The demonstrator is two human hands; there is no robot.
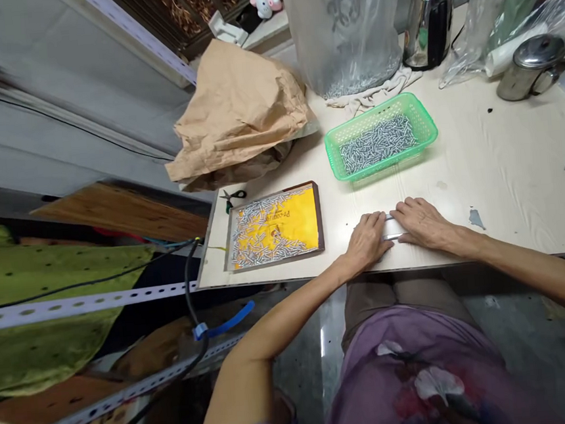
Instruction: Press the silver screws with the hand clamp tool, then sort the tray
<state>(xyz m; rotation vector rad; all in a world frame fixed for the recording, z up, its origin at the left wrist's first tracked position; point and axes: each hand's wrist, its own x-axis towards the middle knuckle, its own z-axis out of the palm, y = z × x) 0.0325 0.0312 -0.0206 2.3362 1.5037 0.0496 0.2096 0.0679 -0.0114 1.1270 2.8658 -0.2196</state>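
While two hands rest at the near edge of the pale worktable (pixel 497 173), one brown paper bag (pixel 237 114) slumps at the far left. Next come one pair of small scissors (pixel 231 195) and one shallow framed tray (pixel 274 226) with a yellow floor, strewn with too many metal pins to count. The left hand (pixel 367 241) and right hand (pixel 424 222) lie palm down, fingers pressing one small clear packet (pixel 391 227) between them, touching both. Behind stands one green basket (pixel 379 136) of screws, one large plastic bag (pixel 345 28), one steel kettle (pixel 428 18) and one lidded steel pot (pixel 531 66).
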